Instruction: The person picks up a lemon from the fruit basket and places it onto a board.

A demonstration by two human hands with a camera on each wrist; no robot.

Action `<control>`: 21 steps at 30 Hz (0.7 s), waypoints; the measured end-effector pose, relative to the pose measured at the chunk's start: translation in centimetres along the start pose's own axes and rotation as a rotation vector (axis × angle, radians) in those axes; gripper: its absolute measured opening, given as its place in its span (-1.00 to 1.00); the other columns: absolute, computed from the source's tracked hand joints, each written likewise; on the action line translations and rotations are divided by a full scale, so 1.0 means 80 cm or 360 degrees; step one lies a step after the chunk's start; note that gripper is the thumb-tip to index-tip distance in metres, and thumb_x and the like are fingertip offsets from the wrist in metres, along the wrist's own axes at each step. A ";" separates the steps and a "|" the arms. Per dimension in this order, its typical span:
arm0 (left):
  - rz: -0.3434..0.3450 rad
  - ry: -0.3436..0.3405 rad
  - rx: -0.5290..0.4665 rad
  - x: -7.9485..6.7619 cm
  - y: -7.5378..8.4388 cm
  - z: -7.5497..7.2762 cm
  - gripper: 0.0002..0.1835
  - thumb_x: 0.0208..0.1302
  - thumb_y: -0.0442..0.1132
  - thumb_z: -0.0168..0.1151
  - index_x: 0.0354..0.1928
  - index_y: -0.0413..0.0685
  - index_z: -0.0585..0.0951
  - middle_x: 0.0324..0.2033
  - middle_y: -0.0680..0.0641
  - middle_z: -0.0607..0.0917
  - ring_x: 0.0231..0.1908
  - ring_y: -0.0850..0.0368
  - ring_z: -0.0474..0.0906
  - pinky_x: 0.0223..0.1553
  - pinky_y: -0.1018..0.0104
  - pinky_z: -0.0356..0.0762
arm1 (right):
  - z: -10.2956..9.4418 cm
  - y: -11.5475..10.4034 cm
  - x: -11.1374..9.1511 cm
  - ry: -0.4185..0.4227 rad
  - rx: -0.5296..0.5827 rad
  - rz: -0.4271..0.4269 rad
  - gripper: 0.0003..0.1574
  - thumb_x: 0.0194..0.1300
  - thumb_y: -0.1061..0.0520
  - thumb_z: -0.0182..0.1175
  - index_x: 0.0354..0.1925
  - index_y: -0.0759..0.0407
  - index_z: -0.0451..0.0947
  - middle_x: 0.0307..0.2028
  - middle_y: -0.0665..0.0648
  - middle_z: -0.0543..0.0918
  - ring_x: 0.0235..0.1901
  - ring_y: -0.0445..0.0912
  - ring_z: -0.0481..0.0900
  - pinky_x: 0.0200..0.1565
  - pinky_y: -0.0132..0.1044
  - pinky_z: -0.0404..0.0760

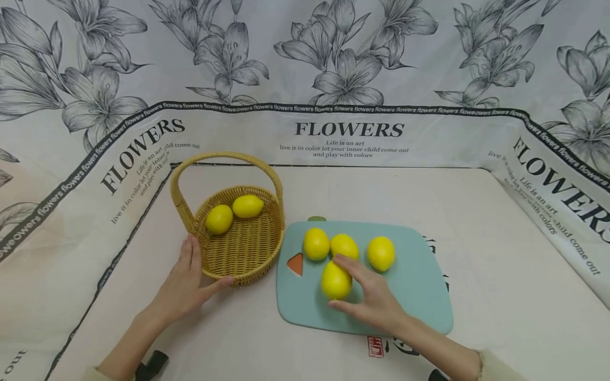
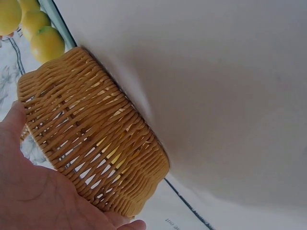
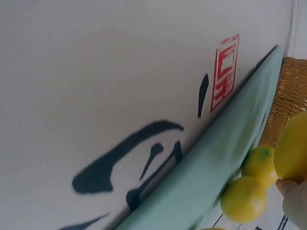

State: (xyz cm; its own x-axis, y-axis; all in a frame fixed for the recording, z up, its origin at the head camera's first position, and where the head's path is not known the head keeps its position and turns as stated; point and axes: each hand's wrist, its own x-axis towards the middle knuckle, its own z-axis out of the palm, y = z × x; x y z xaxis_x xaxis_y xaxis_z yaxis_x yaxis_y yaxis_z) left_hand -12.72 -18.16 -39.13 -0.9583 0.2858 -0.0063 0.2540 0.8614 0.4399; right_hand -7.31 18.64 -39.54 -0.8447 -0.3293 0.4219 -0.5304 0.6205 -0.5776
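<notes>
A wicker basket point(image 1: 243, 248) with a tall arched handle holds two lemons, one lemon point(image 1: 219, 219) at its left side and another lemon point(image 1: 248, 206) toward the back. My left hand point(image 1: 183, 291) rests against the basket's near left side, thumb at the front rim and fingers along the wall. Over the light blue cutting board point(image 1: 400, 307), my right hand point(image 1: 376, 301) grips a lemon point(image 1: 336, 281) between thumb and fingers. Behind it on the board sit three more: a left lemon point(image 1: 316, 244), a middle lemon point(image 1: 345, 247) partly hidden by fingertips, and a right lemon point(image 1: 381, 253).
The board stands just right of the basket, with an orange triangular patch point(image 1: 295, 263) near its left end. A pale cloth point(image 1: 500, 254) covers the table. Flower-printed fabric point(image 1: 348, 63) rises behind and at the sides.
</notes>
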 end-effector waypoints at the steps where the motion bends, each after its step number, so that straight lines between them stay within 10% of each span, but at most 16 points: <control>1: -0.0001 0.0000 0.0000 0.000 0.000 0.000 0.30 0.18 0.37 0.13 0.41 -0.50 -0.36 0.42 -0.52 -0.33 0.43 -0.47 -0.28 0.34 -0.36 -0.04 | 0.002 0.000 0.000 -0.0011 0.0003 -0.0002 -0.05 -0.13 0.13 0.55 0.22 0.34 0.41 0.22 0.30 0.52 0.21 0.18 0.48 0.21 -0.13 0.48; 21: 0.0000 -0.0012 0.0010 0.000 0.000 0.000 0.29 0.19 0.38 0.11 0.40 -0.52 -0.33 0.42 -0.51 -0.36 0.43 -0.47 -0.28 0.34 -0.35 -0.04 | 0.023 0.002 0.004 -0.0282 0.0126 0.0098 -0.01 -0.09 0.09 0.53 0.27 0.34 0.36 0.28 0.31 0.45 0.30 0.14 0.40 0.25 0.10 0.39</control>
State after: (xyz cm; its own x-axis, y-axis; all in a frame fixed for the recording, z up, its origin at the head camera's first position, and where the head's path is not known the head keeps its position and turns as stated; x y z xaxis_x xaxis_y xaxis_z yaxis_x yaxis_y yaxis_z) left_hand -12.74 -18.12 -39.15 -0.9572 0.2890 -0.0132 0.2548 0.8639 0.4345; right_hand -7.78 17.33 -40.79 -0.8715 -0.4169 0.2582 -0.4752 0.5878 -0.6548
